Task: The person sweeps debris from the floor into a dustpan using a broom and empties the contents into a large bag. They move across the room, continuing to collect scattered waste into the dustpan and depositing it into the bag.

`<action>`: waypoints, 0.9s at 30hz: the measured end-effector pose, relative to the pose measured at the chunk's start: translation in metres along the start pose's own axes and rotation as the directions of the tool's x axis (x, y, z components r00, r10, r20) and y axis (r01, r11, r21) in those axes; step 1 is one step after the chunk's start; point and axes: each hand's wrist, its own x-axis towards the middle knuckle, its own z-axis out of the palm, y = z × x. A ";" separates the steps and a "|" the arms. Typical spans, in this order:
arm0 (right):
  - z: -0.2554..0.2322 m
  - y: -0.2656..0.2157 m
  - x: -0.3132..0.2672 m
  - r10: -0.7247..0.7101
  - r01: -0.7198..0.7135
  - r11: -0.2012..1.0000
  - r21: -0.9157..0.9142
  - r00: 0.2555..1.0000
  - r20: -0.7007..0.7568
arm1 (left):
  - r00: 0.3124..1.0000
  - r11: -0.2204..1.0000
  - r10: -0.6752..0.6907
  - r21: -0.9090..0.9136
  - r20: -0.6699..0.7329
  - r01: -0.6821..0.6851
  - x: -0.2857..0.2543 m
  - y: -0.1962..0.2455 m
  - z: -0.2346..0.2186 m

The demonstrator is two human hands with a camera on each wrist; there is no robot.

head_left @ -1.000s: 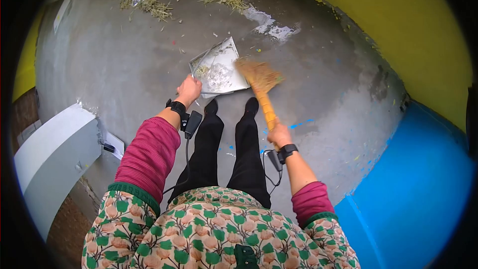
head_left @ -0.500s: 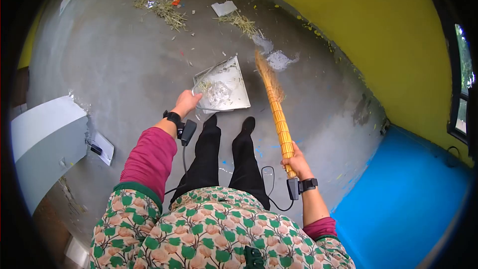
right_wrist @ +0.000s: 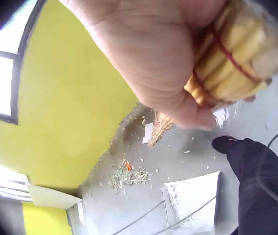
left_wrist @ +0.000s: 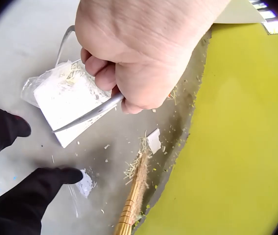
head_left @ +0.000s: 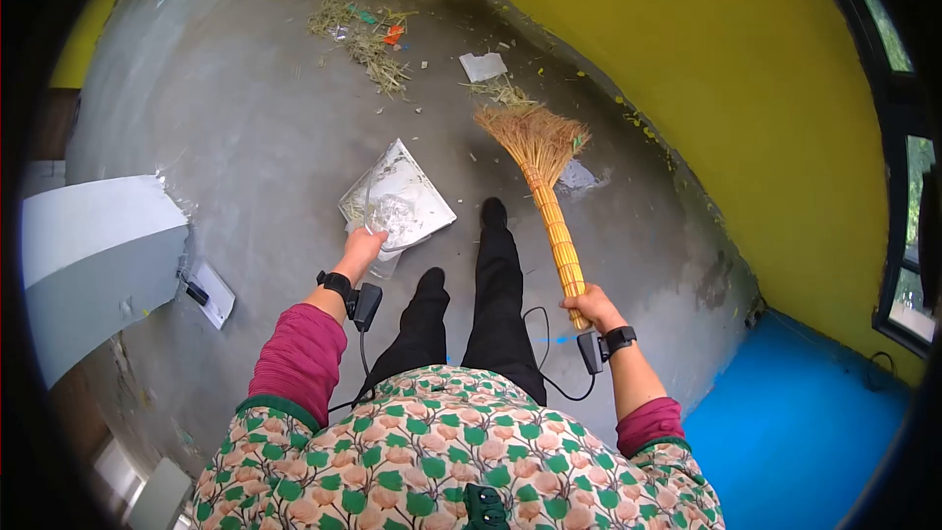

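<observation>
My left hand grips the thin metal handle of a white dustpan, which is in front of my left foot. Clear plastic and bits of straw lie in the pan. My right hand holds a straw broom near the end of its bound yellow handle. In the right wrist view, fingers wrap round the handle, with red binding showing beside them. The broom's fanned bristles point forward, overlapping a small straw pile and a white patch on the floor.
A larger straw pile with an orange scrap lies farther ahead. Beside the small pile is a white flat piece. A yellow wall runs along the right, above a blue surface. At left stands a white curved partition.
The broom has swung away from the dustpan's edge, to the right and forward toward the small pile. My right foot has stepped forward. The dustpan has turned and sits farther left in view.
</observation>
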 end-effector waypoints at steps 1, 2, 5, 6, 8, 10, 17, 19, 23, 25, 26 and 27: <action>-0.011 -0.010 0.012 -0.021 0.018 0.999 0.042 0.998 0.058 | 0.999 0.997 -0.036 -0.074 0.005 0.036 -0.003 -0.001 -0.002; -0.027 -0.027 0.029 -0.033 0.033 0.995 -0.096 0.999 0.011 | 0.999 0.996 -0.047 -0.081 -0.018 0.045 -0.007 0.006 -0.006; -0.065 -0.080 0.069 -0.108 0.045 0.893 -0.448 0.988 -0.115 | 0.989 0.984 -0.129 -0.117 0.070 0.136 -0.019 0.014 -0.019; -0.074 -0.095 0.084 -0.187 0.072 0.843 -0.533 0.968 -0.165 | 0.986 0.981 -0.153 -0.107 0.068 0.160 -0.019 0.020 -0.019; -0.087 -0.127 0.113 -0.271 0.068 0.779 -0.623 0.933 -0.237 | 0.984 0.981 -0.170 -0.083 0.053 0.174 -0.016 0.034 -0.013; -0.098 -0.160 0.152 -0.196 0.064 0.816 -0.574 0.965 -0.171 | 0.981 0.977 -0.194 -0.084 0.017 0.195 0.000 0.037 -0.006; -0.050 -0.168 0.152 -0.223 0.119 0.654 -0.747 0.974 -0.039 | 0.977 0.969 -0.196 -0.169 -0.080 0.180 0.034 0.070 0.002; -0.048 -0.146 0.134 -0.120 0.171 0.672 -0.720 0.985 0.122 | 0.971 0.962 -0.226 -0.179 -0.084 0.208 0.033 0.078 0.004; -0.063 -0.153 0.076 -0.018 0.104 0.876 -0.471 0.983 0.184 | 0.963 0.964 -0.263 -0.063 -0.060 0.260 0.028 0.086 0.001; -0.068 -0.150 0.093 -0.079 0.127 0.869 -0.478 0.990 0.118 | 0.948 0.950 -0.312 -0.025 -0.057 0.311 0.028 0.087 0.002; -0.066 -0.156 0.108 -0.128 0.163 0.868 -0.469 0.986 0.105 | 0.940 0.942 -0.336 -0.011 -0.065 0.336 0.028 0.084 0.002; -0.064 -0.157 0.114 -0.144 0.181 0.858 -0.481 0.983 0.113 | 0.938 0.941 -0.338 -0.031 -0.079 0.336 0.027 0.081 -0.001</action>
